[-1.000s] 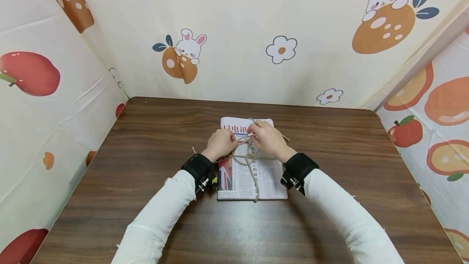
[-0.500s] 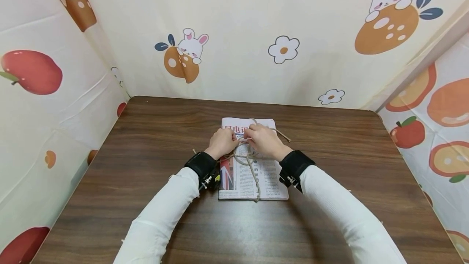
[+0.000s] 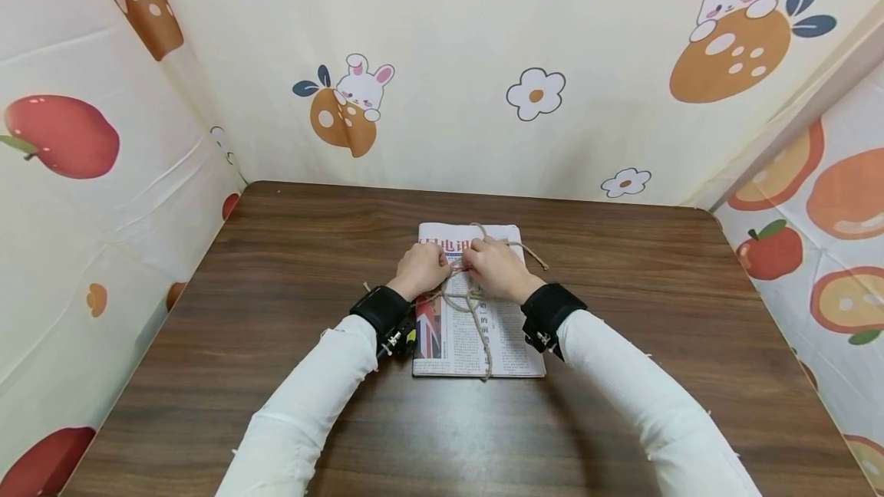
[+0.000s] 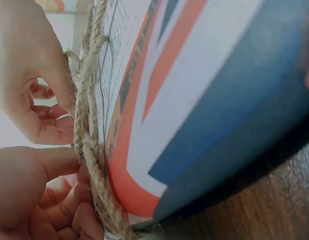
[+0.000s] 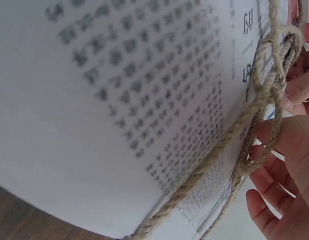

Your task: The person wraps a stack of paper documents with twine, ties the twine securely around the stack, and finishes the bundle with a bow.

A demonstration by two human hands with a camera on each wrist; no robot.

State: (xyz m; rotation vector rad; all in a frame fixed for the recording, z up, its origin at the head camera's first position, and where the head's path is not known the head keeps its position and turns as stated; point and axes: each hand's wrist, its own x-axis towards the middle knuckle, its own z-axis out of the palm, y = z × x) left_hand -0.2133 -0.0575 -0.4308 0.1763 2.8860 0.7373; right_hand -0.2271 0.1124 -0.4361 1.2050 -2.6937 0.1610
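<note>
A folded newspaper bundle (image 3: 512,347) lies on the table, wound with jute twine (image 3: 479,328) that crosses near its middle. Over its upper left part, my left hand (image 3: 420,270) pinches the twine between thumb and fingers. My right hand (image 3: 499,268) sits just opposite with its fingertips on the cord, almost meeting the left ones. In the left wrist view, both hands close in on the doubled twine (image 4: 87,105) at the paper's edge. Loops and a knot of twine (image 5: 267,92) show beside the right fingers (image 5: 267,187) in the right wrist view. The exact fingertip contact is partly hidden.
The brown wooden table (image 3: 304,244) extends around the bundle on every side. Behind it stands a cream cloth wall (image 3: 442,129) with rabbit and flower prints. Fruit-printed cloth hangs at left and right. A loose twine end (image 3: 535,258) sticks out past the bundle's upper right.
My right hand has moved slightly left and down toward the left hand. The loose twine end at the upper right shows more now. My left hand stays nearly in place.
</note>
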